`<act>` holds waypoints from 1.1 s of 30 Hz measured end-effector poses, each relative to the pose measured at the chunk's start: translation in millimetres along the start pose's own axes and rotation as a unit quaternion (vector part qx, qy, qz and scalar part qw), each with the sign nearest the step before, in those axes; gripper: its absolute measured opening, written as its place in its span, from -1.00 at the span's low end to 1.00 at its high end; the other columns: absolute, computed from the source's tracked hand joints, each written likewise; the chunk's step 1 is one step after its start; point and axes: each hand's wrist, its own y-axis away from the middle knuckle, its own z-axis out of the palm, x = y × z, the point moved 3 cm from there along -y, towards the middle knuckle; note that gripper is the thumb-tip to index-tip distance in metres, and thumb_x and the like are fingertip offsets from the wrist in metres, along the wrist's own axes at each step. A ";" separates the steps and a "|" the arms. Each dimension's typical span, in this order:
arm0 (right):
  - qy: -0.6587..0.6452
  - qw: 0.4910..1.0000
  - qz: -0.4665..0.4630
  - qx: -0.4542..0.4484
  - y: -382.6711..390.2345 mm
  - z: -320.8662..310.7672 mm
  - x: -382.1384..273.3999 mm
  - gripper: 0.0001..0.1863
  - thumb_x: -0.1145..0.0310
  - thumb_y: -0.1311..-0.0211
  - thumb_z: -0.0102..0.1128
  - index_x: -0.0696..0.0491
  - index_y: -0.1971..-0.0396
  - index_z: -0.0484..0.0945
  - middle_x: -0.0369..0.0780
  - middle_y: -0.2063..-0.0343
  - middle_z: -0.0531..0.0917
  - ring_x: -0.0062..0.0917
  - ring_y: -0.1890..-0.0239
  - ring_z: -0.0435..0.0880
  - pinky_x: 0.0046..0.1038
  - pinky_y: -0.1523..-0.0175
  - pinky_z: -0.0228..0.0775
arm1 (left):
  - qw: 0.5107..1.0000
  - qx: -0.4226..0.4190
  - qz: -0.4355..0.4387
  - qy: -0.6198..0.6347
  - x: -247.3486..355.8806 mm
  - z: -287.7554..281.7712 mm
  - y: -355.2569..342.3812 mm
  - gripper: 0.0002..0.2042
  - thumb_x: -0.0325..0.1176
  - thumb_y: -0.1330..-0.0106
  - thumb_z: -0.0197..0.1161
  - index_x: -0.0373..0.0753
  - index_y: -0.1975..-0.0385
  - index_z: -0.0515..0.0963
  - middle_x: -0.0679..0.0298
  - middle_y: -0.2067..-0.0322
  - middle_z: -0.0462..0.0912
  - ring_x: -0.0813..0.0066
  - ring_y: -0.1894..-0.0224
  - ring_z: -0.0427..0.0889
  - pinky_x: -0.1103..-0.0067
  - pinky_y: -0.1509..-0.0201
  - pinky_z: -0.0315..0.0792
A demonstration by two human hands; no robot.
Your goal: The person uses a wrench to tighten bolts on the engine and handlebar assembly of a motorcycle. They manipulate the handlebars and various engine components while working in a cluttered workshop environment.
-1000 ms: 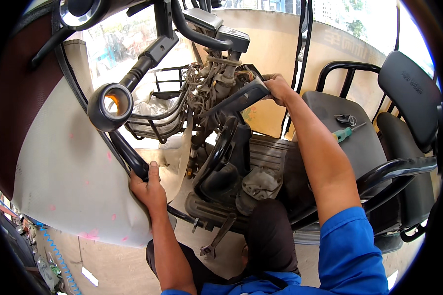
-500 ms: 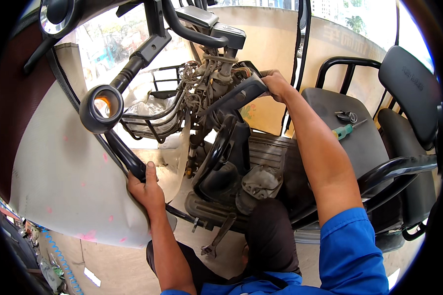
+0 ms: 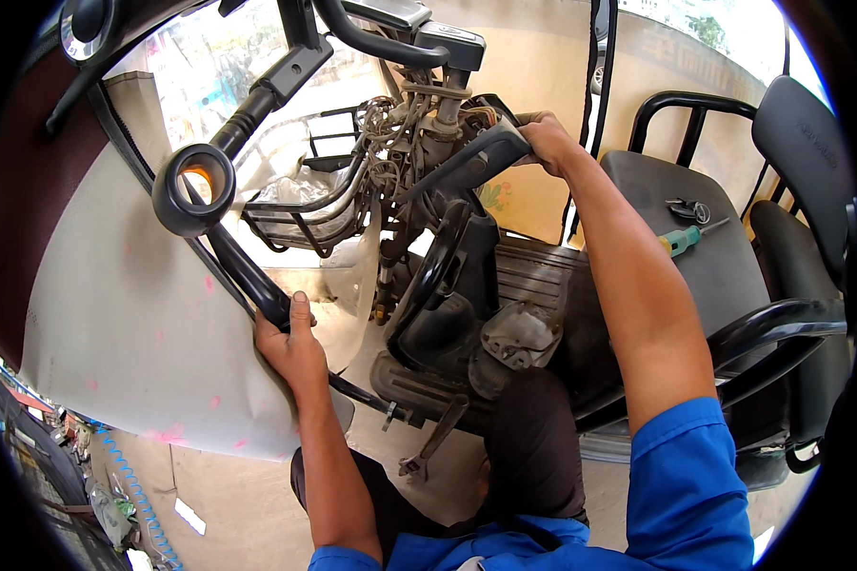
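Note:
My left hand (image 3: 300,352) is wrapped round the lower part of a black metal tube (image 3: 243,271), thumb pointing up, beside the edge of a grey canvas cover (image 3: 133,324). My right hand (image 3: 548,143) grips the upper right end of a dusty black plastic panel (image 3: 476,167) on a three-wheeler's front column; some of its fingers are hidden behind the panel. Between the hands, a tangle of exposed wires (image 3: 386,162) hangs round the steering column. Above it are the black handlebar (image 3: 381,43) and a black wire basket (image 3: 300,224).
A screwdriver (image 3: 681,240) with a green handle and some keys (image 3: 690,209) lie on the black seat (image 3: 733,276) at right. An adjustable wrench (image 3: 433,438) leans by the footboard (image 3: 419,385). A dusty metal part (image 3: 524,333) rests near my knee. A blue coiled hose (image 3: 129,476) runs at lower left.
The whole view has shifted a little, so the vehicle appears slightly further right. Both hands keep their hold on the tube and the panel.

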 end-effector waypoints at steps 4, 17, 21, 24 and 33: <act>0.008 1.000 0.001 0.005 2.1 2.3 -0.5 -0.75 0.60 -0.15 0.10 0.30 0.19 0.65 -0.10 0.35 0.71 -0.43 0.46 0.73 -0.44 0.41 0.70 | 0.998 0.035 0.003 -0.056 8.6 0.3 7.0 -0.80 -0.42 -0.32 0.29 -0.40 0.23 0.44 0.24 0.41 0.54 0.48 0.37 0.48 0.53 0.20 0.39; 0.007 1.000 -0.001 0.014 5.0 1.2 -1.3 -0.73 0.56 -0.16 0.11 0.30 0.15 0.64 -0.10 0.35 0.70 -0.42 0.48 0.73 -0.45 0.44 0.71 | 0.991 0.052 0.055 -0.112 16.0 2.8 46.3 -0.35 -0.61 -0.28 0.10 -0.56 -0.36 0.02 -0.21 -0.37 0.14 0.07 -0.45 0.15 0.34 -0.51 -0.01; -0.001 1.000 -0.005 -0.005 -1.1 -2.5 2.8 -0.71 0.58 -0.17 0.09 0.31 0.12 0.62 -0.09 0.34 0.70 -0.46 0.49 0.73 -0.48 0.46 0.70 | 0.994 0.042 0.025 -0.098 22.6 -2.4 61.8 -0.37 -0.65 -0.25 0.07 -0.55 -0.35 0.04 -0.19 -0.36 0.15 0.05 -0.45 0.17 0.31 -0.50 0.02; -0.004 1.000 -0.007 -0.009 -2.5 -1.9 4.7 -0.71 0.58 -0.17 0.08 0.32 0.12 0.62 -0.09 0.33 0.70 -0.46 0.49 0.72 -0.47 0.44 0.70 | 0.991 0.040 0.043 -0.122 31.9 -6.1 69.4 -0.40 -0.64 -0.25 0.08 -0.52 -0.31 0.10 -0.13 -0.30 0.21 0.09 -0.40 0.23 0.28 -0.49 0.05; -0.019 1.000 -0.008 -0.018 -4.5 -2.1 6.7 -0.72 0.58 -0.17 0.07 0.33 0.15 0.62 -0.09 0.33 0.70 -0.43 0.44 0.73 -0.42 0.42 0.72 | 0.975 -0.038 0.163 -0.144 54.7 20.1 71.7 -0.59 -0.57 -0.21 0.18 -0.38 -0.09 0.36 0.06 -0.11 0.38 0.19 -0.19 0.40 0.33 -0.34 0.21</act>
